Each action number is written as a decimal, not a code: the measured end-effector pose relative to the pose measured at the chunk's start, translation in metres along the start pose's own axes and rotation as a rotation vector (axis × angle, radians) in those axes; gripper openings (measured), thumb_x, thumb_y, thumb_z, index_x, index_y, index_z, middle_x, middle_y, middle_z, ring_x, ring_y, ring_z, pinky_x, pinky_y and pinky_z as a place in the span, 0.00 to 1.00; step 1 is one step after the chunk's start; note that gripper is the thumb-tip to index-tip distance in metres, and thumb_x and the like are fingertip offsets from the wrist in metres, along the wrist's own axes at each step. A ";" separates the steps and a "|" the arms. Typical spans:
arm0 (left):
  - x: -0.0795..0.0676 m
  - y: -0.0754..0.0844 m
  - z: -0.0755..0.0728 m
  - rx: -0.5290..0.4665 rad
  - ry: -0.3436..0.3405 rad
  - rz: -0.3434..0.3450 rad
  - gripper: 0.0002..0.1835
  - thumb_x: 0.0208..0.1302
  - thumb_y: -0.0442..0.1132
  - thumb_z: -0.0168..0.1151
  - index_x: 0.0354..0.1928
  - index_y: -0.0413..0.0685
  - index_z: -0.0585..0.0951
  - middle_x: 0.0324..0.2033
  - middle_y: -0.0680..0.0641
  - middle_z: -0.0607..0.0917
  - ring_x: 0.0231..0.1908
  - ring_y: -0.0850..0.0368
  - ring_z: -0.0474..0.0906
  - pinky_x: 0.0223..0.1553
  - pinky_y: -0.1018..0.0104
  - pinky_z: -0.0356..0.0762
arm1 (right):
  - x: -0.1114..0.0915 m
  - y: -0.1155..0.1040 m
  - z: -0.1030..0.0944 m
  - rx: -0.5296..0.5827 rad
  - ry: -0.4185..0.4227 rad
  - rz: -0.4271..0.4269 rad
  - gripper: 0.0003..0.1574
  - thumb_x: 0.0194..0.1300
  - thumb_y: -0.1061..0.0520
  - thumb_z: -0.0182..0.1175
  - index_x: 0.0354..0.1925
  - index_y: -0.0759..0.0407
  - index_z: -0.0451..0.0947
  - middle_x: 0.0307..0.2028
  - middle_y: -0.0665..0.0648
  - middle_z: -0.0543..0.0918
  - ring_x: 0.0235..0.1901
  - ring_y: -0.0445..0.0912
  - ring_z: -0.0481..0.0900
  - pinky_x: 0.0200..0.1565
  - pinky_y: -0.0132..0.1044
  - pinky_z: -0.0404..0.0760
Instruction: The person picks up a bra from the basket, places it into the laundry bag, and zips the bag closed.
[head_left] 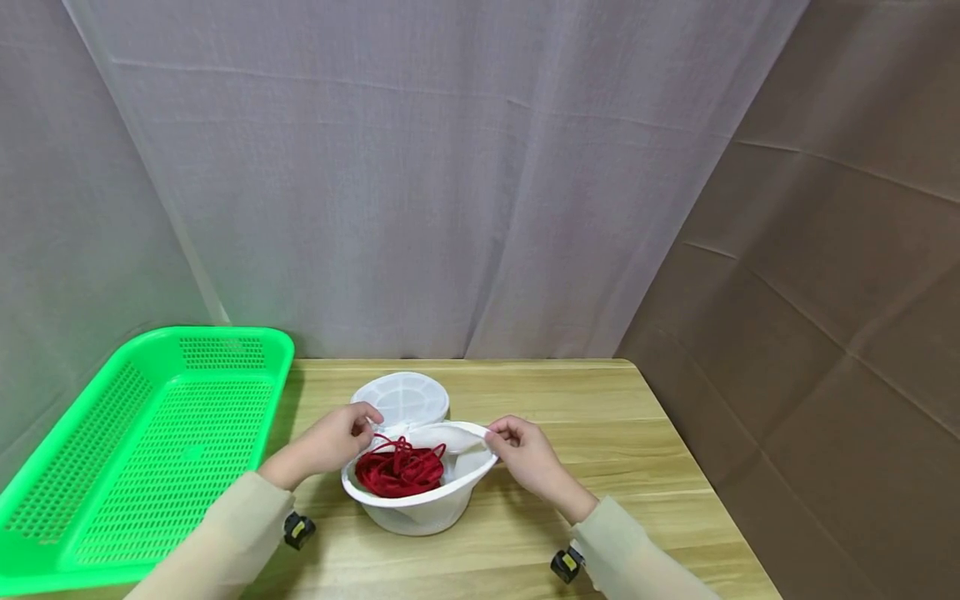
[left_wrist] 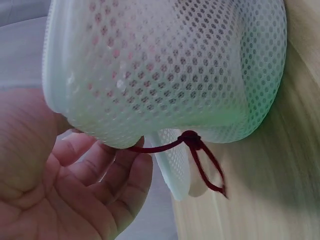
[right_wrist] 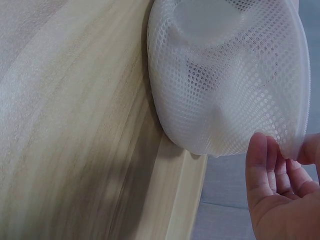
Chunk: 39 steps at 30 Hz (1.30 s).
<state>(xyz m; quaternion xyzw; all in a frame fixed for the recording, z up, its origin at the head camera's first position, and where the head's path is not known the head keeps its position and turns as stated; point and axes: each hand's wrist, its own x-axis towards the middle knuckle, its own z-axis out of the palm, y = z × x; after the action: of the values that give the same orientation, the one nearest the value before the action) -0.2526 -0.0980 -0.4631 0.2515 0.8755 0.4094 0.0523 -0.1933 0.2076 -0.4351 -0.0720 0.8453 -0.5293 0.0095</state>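
A white mesh laundry bag with a zipped edge stands on the table, its mouth spread and its round lid folded back behind. Bundled inside on the left lies a dark red cloth-like item with thin cords on top. My left hand pinches the bag's rim at the left. At the opposite side my right hand pinches the rim between thumb and fingers. In the left wrist view, a knotted red cord hangs outside the mesh near the left fingertips. The right wrist view shows the mesh wall bulging beside the right hand.
A large green plastic basket with perforated sides stands to the left of the bag. The wooden table extends to the right. Grey curtain hangs behind, and brown cloth covers the right side.
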 end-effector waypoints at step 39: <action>0.000 0.059 0.005 -0.120 0.100 0.081 0.02 0.63 0.29 0.62 0.36 0.42 0.81 0.29 0.50 0.82 0.31 0.60 0.77 0.34 0.66 0.76 | 0.013 0.038 0.003 -0.033 0.020 0.007 0.05 0.68 0.60 0.59 0.38 0.61 0.79 0.29 0.55 0.80 0.27 0.45 0.75 0.28 0.32 0.77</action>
<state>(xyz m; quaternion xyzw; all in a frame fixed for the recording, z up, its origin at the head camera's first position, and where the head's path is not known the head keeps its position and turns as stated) -0.2272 -0.0628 -0.4228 0.2623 0.8400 0.4750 0.0071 -0.2102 0.2197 -0.4700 -0.0640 0.8543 -0.5158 0.0014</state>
